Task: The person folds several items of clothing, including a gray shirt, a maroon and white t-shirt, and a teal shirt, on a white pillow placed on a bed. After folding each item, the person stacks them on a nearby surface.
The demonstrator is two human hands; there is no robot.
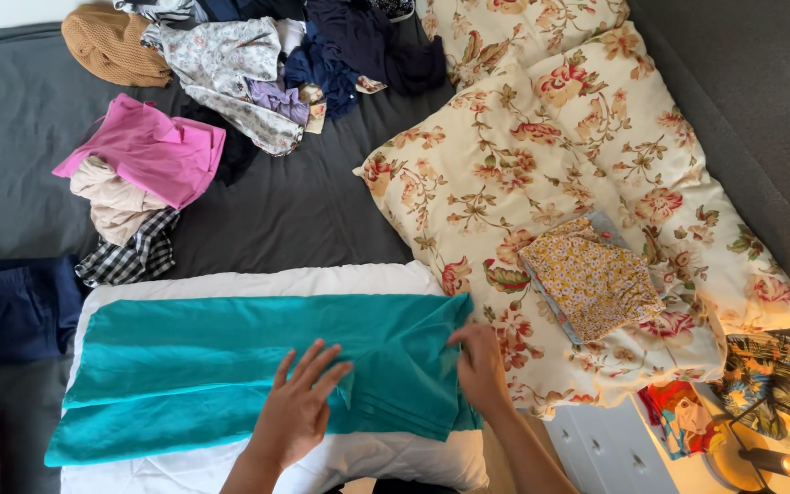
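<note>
Hands on a teal cloth [230,366] spread over a white pillow [258,279].
Left hand [296,412] lies open, flat on it; right hand [479,366] pinches its right edge, near the floral duvet [541,155].

We see no packages, labels, signs or screens here; only cloth and bedding show.
</note>
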